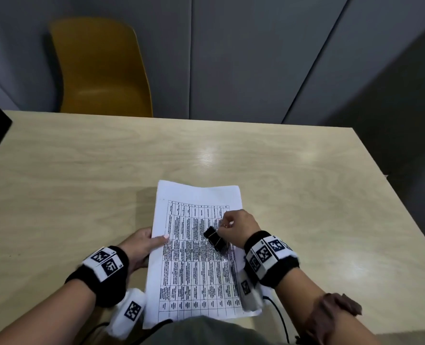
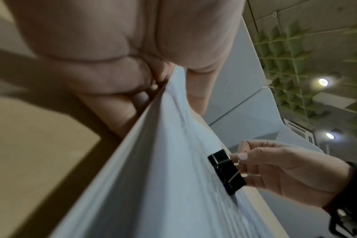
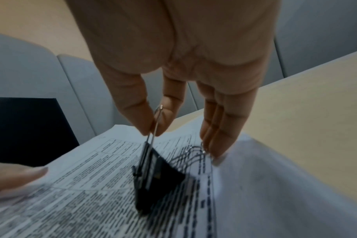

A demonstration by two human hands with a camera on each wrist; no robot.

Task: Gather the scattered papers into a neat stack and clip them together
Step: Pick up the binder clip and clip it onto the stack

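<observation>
Item: paper stack [image 1: 196,257]. White sheets, top pg printed w/ a dense table in black text, edges roughly squared. Lying on the pale wood table [image 1: 82,170] at its near edge, directly in front of the person; near end is overhanging toward the lap, left side is lifting off the surface.

Item: binder clip [image 1: 214,238]. Black body, silver wire handles. Sitting on the top sheet toward the right-hand edge, approx. mid-length; whether its mouth is actually biting the edge is unclear — right wrist view is blurring there.

Left hand [image 1: 141,245]: gripping the stack's left edge, thumb [image 1: 160,239] lying flat on top of the page, fingers [image 2: 112,103] curling underneath; narrow grip, holding paper only.

Right hand [image 1: 238,224]: thumb and index pinching one wire handle [image 3: 156,122] of the clip, standing it upright. Remaining fingers [image 3: 220,128] are hanging nearly straight, close together, tips touching the sheet beside the second handle, which is lying flat.

Also in view: yellow chair [image 1: 101,68] beyond the table's far side; grey wall panels [image 1: 256,58] behind it.
</observation>
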